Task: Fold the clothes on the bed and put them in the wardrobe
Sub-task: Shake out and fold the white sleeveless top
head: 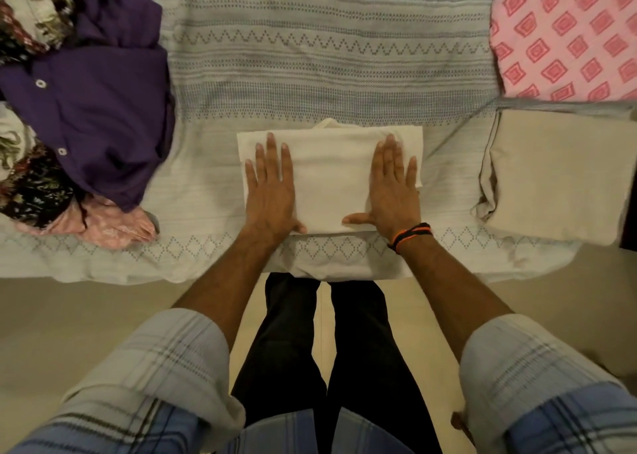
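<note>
A folded cream-white garment (pixel 331 178) lies on the bed near its front edge, straight ahead of me. My left hand (pixel 272 191) lies flat on its left half with the fingers straight and spread. My right hand (pixel 393 195) presses flat on its right half, a black and orange band on that wrist. A heap of unfolded clothes sits at the left, topped by a purple buttoned shirt (pixel 100 109). A folded beige garment (pixel 555 174) rests at the right, and a folded pink patterned garment (pixel 568 29) lies behind it.
The bed wears a pale blue-grey patterned bedspread (pixel 310 57). Floral fabrics (pixel 31 185) and a pink cloth (pixel 113 226) poke out of the left heap. My legs in black trousers stand on a beige floor (pixel 69 322) against the bed's front edge.
</note>
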